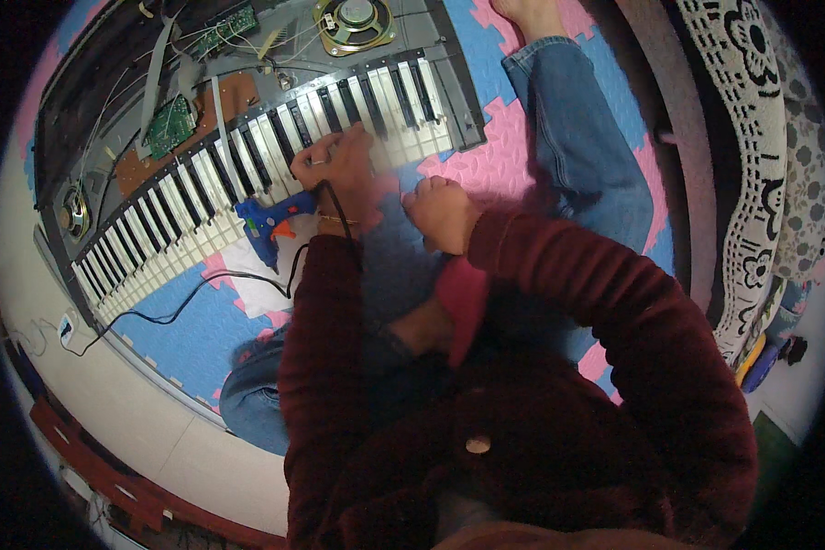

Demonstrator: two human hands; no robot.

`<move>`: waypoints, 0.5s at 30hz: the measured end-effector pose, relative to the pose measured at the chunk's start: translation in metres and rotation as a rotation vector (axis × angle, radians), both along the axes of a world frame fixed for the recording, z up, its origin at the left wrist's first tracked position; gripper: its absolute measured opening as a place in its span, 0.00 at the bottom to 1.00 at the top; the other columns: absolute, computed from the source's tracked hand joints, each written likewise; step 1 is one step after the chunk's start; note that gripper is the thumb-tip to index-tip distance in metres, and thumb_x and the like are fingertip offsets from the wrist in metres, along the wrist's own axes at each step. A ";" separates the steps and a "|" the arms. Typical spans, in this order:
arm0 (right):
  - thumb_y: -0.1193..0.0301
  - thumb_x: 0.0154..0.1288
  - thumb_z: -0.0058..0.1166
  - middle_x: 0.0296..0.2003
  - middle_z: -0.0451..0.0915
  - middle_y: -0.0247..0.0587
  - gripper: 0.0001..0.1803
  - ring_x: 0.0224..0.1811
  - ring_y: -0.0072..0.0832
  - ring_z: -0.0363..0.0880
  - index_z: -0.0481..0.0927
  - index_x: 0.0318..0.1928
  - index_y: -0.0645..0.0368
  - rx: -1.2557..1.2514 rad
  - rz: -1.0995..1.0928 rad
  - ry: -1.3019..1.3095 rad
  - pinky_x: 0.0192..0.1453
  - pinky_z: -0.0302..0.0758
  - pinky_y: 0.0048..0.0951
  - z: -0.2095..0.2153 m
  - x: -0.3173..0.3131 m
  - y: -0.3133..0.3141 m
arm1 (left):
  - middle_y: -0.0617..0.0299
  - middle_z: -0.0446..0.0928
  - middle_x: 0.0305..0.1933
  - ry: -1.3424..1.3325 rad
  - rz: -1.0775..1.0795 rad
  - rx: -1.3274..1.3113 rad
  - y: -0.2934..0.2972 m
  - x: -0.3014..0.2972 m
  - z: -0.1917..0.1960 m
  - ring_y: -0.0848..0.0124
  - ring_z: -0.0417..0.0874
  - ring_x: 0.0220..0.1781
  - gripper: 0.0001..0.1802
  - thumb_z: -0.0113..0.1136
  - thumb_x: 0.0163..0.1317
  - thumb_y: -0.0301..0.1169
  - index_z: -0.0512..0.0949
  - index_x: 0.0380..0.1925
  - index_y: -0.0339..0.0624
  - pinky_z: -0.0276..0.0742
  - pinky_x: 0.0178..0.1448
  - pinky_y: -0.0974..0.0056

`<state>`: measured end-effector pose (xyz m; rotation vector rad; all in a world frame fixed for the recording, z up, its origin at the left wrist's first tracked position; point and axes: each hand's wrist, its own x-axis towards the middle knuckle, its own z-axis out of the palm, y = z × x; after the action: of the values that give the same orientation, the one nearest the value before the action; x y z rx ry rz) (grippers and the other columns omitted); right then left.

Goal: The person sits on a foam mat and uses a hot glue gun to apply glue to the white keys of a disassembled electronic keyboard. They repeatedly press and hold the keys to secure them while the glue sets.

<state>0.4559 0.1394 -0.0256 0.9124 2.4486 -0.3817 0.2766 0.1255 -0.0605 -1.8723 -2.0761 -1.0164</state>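
An opened electronic keyboard (170, 234) lies in front of me, its white and black keys running from lower left to upper right. My left hand (337, 170) rests over the white keys, with bent fingers somewhat apart and nothing visible in them. Beside that wrist is a blue hot glue gun (264, 223) with an orange trigger, its nozzle toward me and its black cord looping past my forearm. Right of it, my right hand (442, 213) hovers near the keyboard's front edge, fingers curled in; whatever they may hold is hidden.
Inside the keyboard case are green circuit boards (170, 126), loose wires and a round speaker (356, 20). A white sheet (252, 280) lies under the glue gun on the pink and blue foam mat (170, 321). My legs (587, 137) flank the work. A patterned cloth (756, 183) hangs at right.
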 end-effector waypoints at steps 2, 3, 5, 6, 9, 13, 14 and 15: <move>0.59 0.36 0.79 0.45 0.80 0.47 0.40 0.51 0.45 0.79 0.78 0.53 0.58 -0.015 0.089 -0.018 0.49 0.81 0.43 0.010 0.000 0.002 | 0.73 0.86 0.50 0.012 0.005 0.017 0.002 -0.001 0.005 0.69 0.81 0.52 0.11 0.66 0.52 0.29 0.85 0.37 0.54 0.62 0.57 0.54; 0.59 0.36 0.79 0.45 0.80 0.47 0.40 0.51 0.45 0.79 0.78 0.53 0.58 -0.011 0.092 -0.017 0.49 0.81 0.43 0.015 -0.002 0.003 | 0.74 0.86 0.50 0.009 0.005 0.016 0.003 -0.001 0.006 0.69 0.81 0.51 0.11 0.66 0.52 0.29 0.85 0.37 0.54 0.62 0.57 0.54; 0.59 0.35 0.79 0.45 0.80 0.48 0.39 0.51 0.45 0.80 0.78 0.52 0.58 -0.020 0.084 -0.015 0.50 0.81 0.43 0.023 -0.005 0.004 | 0.74 0.86 0.50 0.028 -0.001 -0.006 0.001 -0.001 0.008 0.69 0.81 0.51 0.11 0.66 0.53 0.29 0.85 0.37 0.54 0.62 0.58 0.54; 0.59 0.35 0.79 0.45 0.80 0.48 0.39 0.51 0.45 0.80 0.78 0.52 0.58 -0.033 0.075 -0.015 0.50 0.81 0.43 0.025 -0.007 0.005 | 0.75 0.86 0.51 0.050 -0.006 -0.028 -0.001 -0.001 0.007 0.69 0.81 0.51 0.11 0.66 0.53 0.29 0.85 0.38 0.54 0.62 0.59 0.54; 0.59 0.35 0.79 0.44 0.80 0.48 0.38 0.51 0.45 0.80 0.78 0.50 0.59 -0.038 0.092 -0.026 0.49 0.81 0.43 0.025 -0.006 0.007 | 0.75 0.85 0.51 0.035 -0.006 -0.034 -0.004 -0.001 0.001 0.69 0.81 0.51 0.12 0.67 0.53 0.29 0.85 0.39 0.54 0.61 0.60 0.53; 0.63 0.45 0.72 0.40 0.82 0.45 0.23 0.45 0.40 0.82 0.82 0.42 0.56 0.039 0.134 0.061 0.43 0.80 0.41 0.021 -0.001 0.004 | 0.75 0.85 0.51 -0.014 0.028 -0.032 -0.004 0.000 -0.017 0.71 0.82 0.49 0.13 0.68 0.51 0.30 0.84 0.39 0.55 0.61 0.60 0.52; 0.63 0.41 0.74 0.40 0.82 0.44 0.26 0.44 0.40 0.82 0.81 0.43 0.56 0.045 0.141 0.061 0.43 0.80 0.40 0.019 0.000 0.004 | 0.75 0.85 0.51 -0.052 0.040 -0.057 -0.001 -0.001 -0.022 0.71 0.82 0.49 0.13 0.68 0.51 0.30 0.84 0.39 0.55 0.61 0.59 0.53; 0.62 0.37 0.76 0.40 0.82 0.44 0.29 0.44 0.40 0.82 0.81 0.43 0.56 0.055 0.141 0.085 0.43 0.81 0.40 0.019 0.000 0.004 | 0.75 0.85 0.51 -0.105 0.049 -0.092 0.002 -0.002 -0.026 0.71 0.83 0.49 0.13 0.69 0.51 0.30 0.84 0.39 0.55 0.61 0.59 0.53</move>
<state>0.4555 0.1433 -0.0068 0.7535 2.5949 -0.3112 0.2745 0.1270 -0.0863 -1.8376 -2.2531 -1.0462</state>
